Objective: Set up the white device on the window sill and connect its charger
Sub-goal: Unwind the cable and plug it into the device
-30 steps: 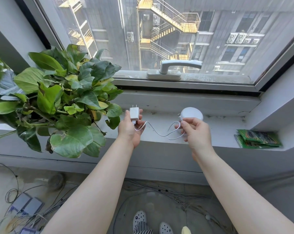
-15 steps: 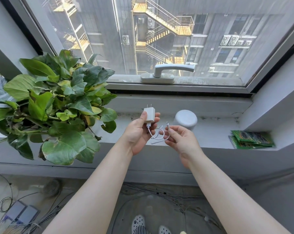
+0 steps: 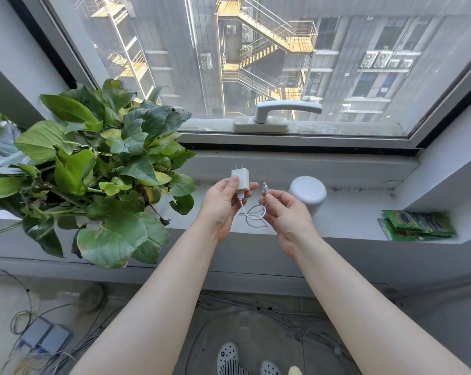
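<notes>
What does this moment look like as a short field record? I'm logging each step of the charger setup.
left hand: holds the white charger plug, prongs up
right hand: pinches the cable connector, tip up
cable: loops between both hands
white device: stands on the window sill, untouched, not connected
plant: left of the hands
green packets: at the sill's right end

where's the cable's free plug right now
In the head view, the free plug is pinched in the right hand, held up beside the white device.
</notes>
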The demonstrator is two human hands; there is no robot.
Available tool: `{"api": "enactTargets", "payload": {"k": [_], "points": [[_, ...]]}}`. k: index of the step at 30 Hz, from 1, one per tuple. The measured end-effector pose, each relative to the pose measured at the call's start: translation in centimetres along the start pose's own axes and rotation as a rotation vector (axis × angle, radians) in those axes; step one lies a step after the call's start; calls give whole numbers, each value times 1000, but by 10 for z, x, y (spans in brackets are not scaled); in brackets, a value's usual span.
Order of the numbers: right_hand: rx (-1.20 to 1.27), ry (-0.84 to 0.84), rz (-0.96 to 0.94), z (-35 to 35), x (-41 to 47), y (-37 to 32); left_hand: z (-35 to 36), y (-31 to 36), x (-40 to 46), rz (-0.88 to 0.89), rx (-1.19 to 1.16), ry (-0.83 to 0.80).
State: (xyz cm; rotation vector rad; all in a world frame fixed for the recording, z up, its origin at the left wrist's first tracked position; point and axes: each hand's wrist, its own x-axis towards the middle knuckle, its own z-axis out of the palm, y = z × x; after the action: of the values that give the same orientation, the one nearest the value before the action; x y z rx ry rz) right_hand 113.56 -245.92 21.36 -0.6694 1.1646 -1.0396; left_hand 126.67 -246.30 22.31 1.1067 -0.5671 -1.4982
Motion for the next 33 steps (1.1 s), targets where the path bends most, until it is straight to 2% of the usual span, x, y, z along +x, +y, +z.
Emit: {"api": "enactTargets", "payload": {"k": [4,7,12,17,21,27,33], "points": [[127,-68,-95,4,5,0,3,6,6,102,-1,-43],[-10,-15,-128,-1,11,10,-3,-2,14,97,76,45],[-298,169,-95,-9,22,41,-18,-30,32,-43,302,239],[-500,253,-102,-7,35,54,-28,-39,41,-91,386,380],[-642,300,-196,-2,38,51,-29,-40,44,-107,428,418],[-778,294,-263,7,40,54,-26,-38,44,-30,564,451],[-884,305,-274,8,44,58,-23,-39,47,45,819,490]]}}
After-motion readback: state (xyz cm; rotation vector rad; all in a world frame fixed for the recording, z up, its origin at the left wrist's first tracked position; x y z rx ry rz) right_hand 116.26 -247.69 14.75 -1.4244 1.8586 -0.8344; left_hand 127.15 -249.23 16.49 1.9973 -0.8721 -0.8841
